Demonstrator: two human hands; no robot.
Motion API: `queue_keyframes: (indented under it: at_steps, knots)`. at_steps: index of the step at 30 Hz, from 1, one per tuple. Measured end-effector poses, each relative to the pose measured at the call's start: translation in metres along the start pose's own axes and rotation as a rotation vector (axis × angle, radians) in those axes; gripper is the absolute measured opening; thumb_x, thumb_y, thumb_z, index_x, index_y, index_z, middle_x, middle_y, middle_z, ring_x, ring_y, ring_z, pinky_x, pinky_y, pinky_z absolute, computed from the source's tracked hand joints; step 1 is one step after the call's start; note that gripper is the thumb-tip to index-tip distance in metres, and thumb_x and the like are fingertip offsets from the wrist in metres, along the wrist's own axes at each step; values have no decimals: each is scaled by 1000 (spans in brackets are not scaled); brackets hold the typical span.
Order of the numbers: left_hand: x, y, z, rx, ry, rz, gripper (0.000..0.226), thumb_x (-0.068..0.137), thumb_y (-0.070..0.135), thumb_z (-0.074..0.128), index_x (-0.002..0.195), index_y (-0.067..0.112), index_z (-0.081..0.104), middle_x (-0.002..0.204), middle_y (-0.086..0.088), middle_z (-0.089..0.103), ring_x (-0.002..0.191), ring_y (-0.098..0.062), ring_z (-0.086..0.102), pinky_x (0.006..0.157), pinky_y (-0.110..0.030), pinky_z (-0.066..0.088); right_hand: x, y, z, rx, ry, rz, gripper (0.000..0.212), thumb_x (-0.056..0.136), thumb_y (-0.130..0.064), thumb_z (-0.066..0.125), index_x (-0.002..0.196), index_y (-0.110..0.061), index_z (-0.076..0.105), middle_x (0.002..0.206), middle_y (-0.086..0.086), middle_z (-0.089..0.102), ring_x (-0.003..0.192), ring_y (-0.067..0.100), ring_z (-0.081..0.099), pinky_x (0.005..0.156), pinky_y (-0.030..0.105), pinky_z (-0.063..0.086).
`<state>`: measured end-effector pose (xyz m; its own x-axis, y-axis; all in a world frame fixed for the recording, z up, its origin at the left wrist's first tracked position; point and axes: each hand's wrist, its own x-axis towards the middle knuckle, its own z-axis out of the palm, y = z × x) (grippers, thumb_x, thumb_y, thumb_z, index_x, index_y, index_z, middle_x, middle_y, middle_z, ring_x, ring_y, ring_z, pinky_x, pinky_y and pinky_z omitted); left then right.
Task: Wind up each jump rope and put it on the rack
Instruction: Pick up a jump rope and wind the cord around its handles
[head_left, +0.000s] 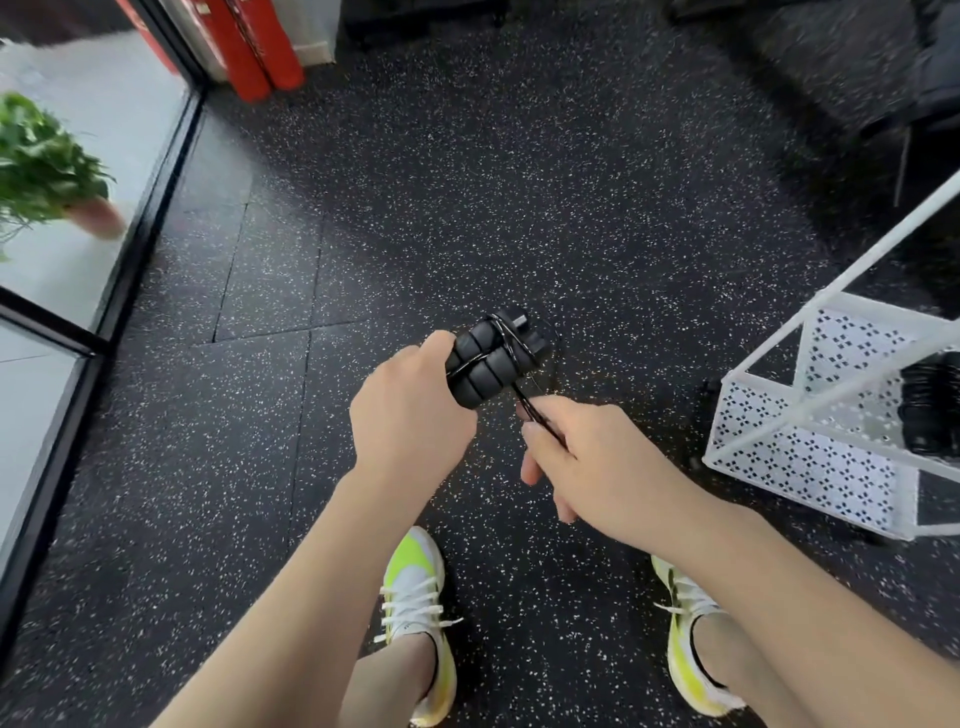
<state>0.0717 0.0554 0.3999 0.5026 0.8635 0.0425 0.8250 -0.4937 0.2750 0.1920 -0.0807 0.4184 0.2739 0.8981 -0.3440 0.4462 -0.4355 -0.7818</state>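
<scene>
My left hand grips the two black foam handles of a jump rope, held side by side above the floor. Thin black cord crosses over the handles in a few turns. My right hand pinches the cord just below the handles and holds it taut. The white rack stands to the right, about an arm's length away. Something black and coiled lies on its perforated shelf; I cannot tell if it is a wound rope.
Black speckled rubber floor lies all around. A glass wall with a black frame runs along the left, with a potted plant behind it. Red cylinders stand at the back left. My two shoes show below.
</scene>
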Motion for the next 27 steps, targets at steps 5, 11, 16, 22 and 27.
queue_keyframes:
  at_steps: [5, 11, 16, 22, 27]
  knots:
    - [0, -6, 5, 30, -47, -11, 25, 82, 23, 67, 101, 25, 51, 87, 3, 56, 76, -28, 47, 62, -33, 35, -5, -5, -3, -195, -20, -51, 22, 103, -33, 45, 91, -19, 57, 73, -2, 70, 50, 19, 64, 55, 40, 56]
    - [-4, 0, 10, 105, -97, 144, 28, 83, 18, 64, 106, 27, 50, 89, 7, 51, 80, -23, 48, 63, -33, 34, -6, -4, -18, -383, -7, -143, 20, 104, -34, 46, 90, -25, 58, 87, -6, 68, 56, 6, 55, 54, 27, 47]
    - [-7, 4, 13, 166, -128, 321, 31, 85, 22, 65, 112, 30, 51, 93, 8, 55, 88, -21, 51, 68, -32, 32, 2, 11, -41, -410, 153, -224, 15, 98, -36, 59, 99, -30, 73, 80, -12, 71, 67, 3, 61, 67, 33, 53]
    - [-12, 10, 16, 57, -217, 517, 31, 85, 22, 63, 113, 32, 56, 90, 11, 52, 92, -20, 53, 72, -33, 41, 9, 24, -63, -121, 227, -186, 7, 77, -44, 79, 83, -43, 76, 87, -18, 67, 79, 4, 61, 74, 39, 51]
    - [-12, 11, 16, 0, -152, 633, 26, 77, 20, 67, 100, 28, 58, 80, 11, 51, 82, -20, 53, 64, -30, 35, 10, 28, -70, 49, 147, -172, 9, 82, -25, 81, 87, -33, 80, 89, -13, 70, 71, -2, 62, 63, 12, 42]
